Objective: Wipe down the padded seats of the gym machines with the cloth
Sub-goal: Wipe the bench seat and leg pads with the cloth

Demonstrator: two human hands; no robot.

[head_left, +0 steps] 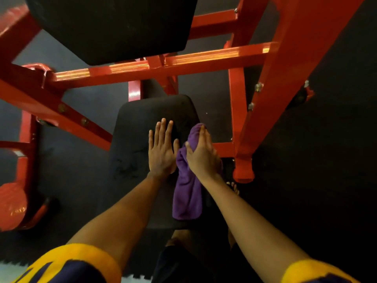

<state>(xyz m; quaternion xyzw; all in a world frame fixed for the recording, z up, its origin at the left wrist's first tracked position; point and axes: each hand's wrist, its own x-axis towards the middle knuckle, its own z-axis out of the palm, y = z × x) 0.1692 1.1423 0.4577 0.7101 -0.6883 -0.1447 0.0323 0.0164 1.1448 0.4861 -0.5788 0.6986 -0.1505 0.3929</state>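
Note:
A black padded seat (138,127) of a red gym machine lies below me at the centre of the head view. My left hand (162,152) lies flat on it with straight fingers, palm down. A purple cloth (186,190) runs along the seat's right side and hangs toward me. My right hand (202,156) lies on top of the cloth near its far end, the thumb wrapped over the fabric, pressing it against the seat's right edge.
A second black pad (114,27) sits higher up at the top. Red steel beams (163,66) cross behind the seat, and a thick red upright (275,88) stands close to the right. The floor is dark rubber matting (316,180). A bare foot (233,187) shows right of the seat.

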